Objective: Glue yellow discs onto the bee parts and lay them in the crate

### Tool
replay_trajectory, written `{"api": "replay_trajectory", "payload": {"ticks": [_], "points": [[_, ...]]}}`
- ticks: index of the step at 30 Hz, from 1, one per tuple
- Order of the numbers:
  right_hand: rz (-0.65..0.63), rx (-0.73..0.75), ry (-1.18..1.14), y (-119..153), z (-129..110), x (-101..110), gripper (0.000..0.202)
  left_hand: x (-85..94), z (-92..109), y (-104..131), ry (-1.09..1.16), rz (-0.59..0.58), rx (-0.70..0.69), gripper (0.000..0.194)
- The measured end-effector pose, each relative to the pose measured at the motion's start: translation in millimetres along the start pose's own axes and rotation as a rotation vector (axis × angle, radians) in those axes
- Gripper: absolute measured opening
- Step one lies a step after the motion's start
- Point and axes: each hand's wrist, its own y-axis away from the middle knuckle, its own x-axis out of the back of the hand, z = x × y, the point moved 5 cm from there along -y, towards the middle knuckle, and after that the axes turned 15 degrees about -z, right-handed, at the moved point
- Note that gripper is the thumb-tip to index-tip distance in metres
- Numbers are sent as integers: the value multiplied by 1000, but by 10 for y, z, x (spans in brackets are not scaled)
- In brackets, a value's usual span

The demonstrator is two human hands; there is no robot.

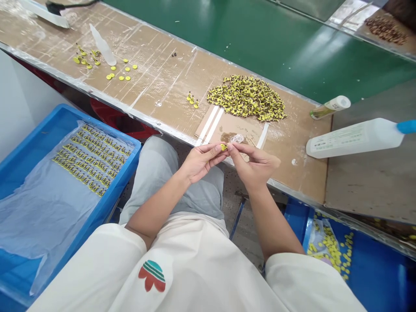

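Note:
At the bench edge my left hand (205,161) pinches a small yellow piece (224,147) between thumb and fingers. My right hand (254,162) meets it from the other side, its thumb and forefinger closed at the same piece; what exactly lies between those fingertips is too small to make out. Just beyond the fingers, a clear plastic dish (237,138) rests on a taped cardboard sheet (211,123) with a dark wet stain. A large heap of small yellow-and-dark pieces (248,97) lies behind the sheet. Several similar pieces (192,100) stand left of the heap.
On my left, a blue tray (128,173) holds rows of yellow-and-dark pieces on a thin sheet. Yellow discs (121,78) lie farther left on the bench. A white bottle (354,138) and a small tube (331,106) are at right. Loose yellow discs (329,242) fill part of a lower blue bin.

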Motion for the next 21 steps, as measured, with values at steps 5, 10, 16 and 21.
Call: {"api": "replay_trajectory", "payload": {"ticks": [5,10,16,21], "points": [[-21,-8,6,-18,-9,-5,13,14,6,-1,-46,-12,-17,18],[-55,-20,10,-38,-4,-22,14,35,15,-4,-79,-3,-39,19],[-102,-6,32,-62,34,-60,14,13,52,18,-122,-20,-116,20],[-104,1,38,-76,71,-102,15,-32,90,63,-149,-18,-154,23]]}}
